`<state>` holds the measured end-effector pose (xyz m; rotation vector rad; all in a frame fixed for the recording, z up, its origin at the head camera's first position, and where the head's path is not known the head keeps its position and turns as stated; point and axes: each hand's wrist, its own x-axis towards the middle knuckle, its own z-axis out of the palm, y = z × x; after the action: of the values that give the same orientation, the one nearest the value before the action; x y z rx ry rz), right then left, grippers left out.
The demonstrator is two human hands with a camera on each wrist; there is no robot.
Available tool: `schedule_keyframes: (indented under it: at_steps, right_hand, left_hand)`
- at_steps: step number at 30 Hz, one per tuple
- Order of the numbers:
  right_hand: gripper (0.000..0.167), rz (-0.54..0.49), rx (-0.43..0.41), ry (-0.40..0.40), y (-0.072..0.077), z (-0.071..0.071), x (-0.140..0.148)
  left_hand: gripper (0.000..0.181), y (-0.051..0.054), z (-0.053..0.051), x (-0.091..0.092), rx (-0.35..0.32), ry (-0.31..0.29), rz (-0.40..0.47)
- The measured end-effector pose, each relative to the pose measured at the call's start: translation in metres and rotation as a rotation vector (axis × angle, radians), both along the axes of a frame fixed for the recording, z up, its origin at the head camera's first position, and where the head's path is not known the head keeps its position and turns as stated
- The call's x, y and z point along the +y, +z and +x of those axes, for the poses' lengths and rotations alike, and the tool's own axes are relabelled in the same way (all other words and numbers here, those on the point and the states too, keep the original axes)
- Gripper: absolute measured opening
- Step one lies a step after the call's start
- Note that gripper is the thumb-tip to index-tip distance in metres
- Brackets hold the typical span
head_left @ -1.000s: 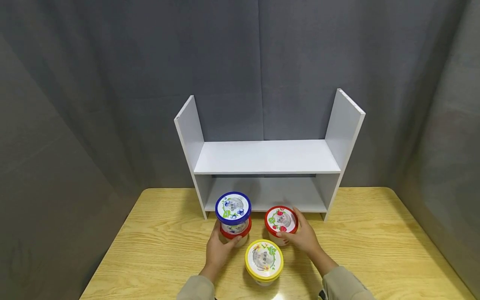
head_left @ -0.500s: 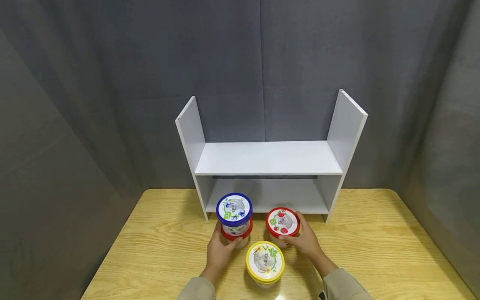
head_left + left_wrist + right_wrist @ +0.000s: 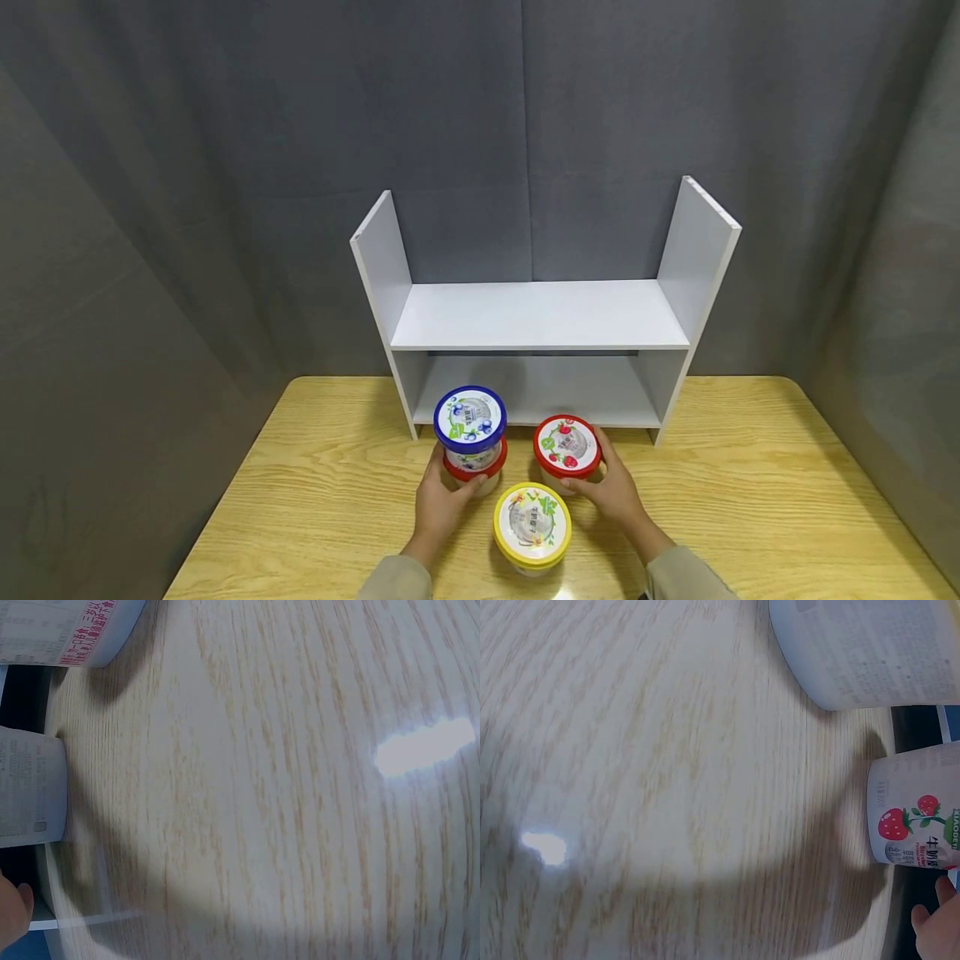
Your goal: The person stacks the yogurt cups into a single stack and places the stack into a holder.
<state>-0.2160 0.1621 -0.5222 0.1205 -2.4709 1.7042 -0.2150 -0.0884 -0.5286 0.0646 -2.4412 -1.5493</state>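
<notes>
My left hand (image 3: 441, 507) grips a red-lidded pudding cup (image 3: 480, 479), its thumb at the front. Stacked on that cup is a blue-lidded pudding cup (image 3: 471, 421) with blueberries on its lid. On the right, my right hand (image 3: 611, 487) holds another red-lidded cup (image 3: 567, 447) with strawberries on the lid. Nearer to me, between both hands, stands a yellow-lidded cup (image 3: 532, 527), touched by neither hand. The right wrist view shows the strawberry-printed cup wall (image 3: 919, 814) and some fingertips (image 3: 934, 930). Only a fingertip (image 3: 11, 911) of my left hand enters the left wrist view.
A white two-tier shelf (image 3: 540, 315) stands behind the cups, with upright side panels (image 3: 701, 267). The cups rest close to its lower board (image 3: 570, 392). Grey curtains (image 3: 465, 125) enclose the wooden table (image 3: 315, 500) at the back and sides.
The thumb of my right hand has slid slightly down the red-lidded cup. The cups have stayed almost in place; the whole view has shifted slightly.
</notes>
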Motion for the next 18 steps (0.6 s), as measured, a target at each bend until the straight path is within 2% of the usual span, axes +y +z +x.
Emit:
schedule_keyframes:
  at_steps: [7,9,14,16,18]
  right_hand:
    - [0.092,0.005,0.088,-0.046,-0.006,0.0,-0.003]
    - [0.092,0.041,0.115,-0.06,-0.017,-0.005,-0.002]
    - [0.094,0.05,0.088,-0.079,-0.019,-0.008,-0.003]
    - [0.094,0.015,0.058,-0.082,-0.009,-0.004,-0.005]
    - [0.092,0.007,0.042,-0.083,-0.006,-0.003,-0.005]
  left_hand:
    - [0.086,0.0,0.0,0.0,-0.002,0.008,-0.003]
    - [0.086,0.0,0.001,0.0,0.001,0.009,-0.002]
    - [0.086,0.0,0.0,0.0,0.006,0.01,-0.018]
    - [0.086,0.0,0.0,0.0,0.005,0.011,-0.02]
    - [0.086,0.0,0.0,0.0,0.005,0.012,-0.021]
